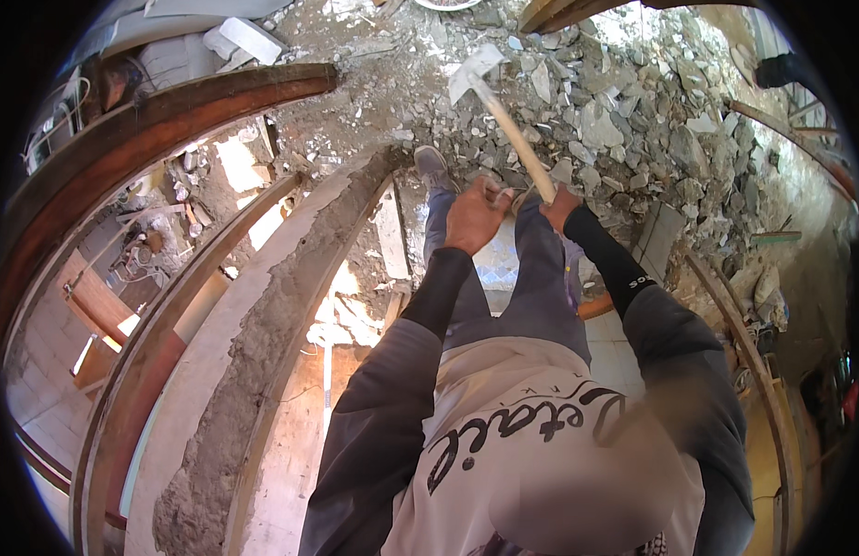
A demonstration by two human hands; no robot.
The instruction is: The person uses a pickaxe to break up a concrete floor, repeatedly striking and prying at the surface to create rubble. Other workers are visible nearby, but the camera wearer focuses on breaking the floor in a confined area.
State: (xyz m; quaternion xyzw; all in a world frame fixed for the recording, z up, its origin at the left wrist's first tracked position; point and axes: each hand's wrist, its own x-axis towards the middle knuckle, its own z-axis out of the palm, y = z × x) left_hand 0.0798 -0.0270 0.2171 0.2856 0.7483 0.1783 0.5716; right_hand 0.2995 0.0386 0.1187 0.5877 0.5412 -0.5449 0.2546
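Both hands, left hand (474, 215) and right hand (561, 206), clench the pale wooden-handled hammer (504, 116) above grey broken rubble (624, 120); a rough mortar-crusted wall top (263, 343) runs alongside the dusty floor.

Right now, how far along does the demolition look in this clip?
Much is already broken: rubble covers the floor ahead. In hand: both the left hand and right hand grip a wooden-handled hammer, head raised over the debris. Still standing: the rough concrete wall edge on the left between wooden frames.

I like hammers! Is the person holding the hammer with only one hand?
No, both the left hand and right hand grip the hammer's wooden handle.
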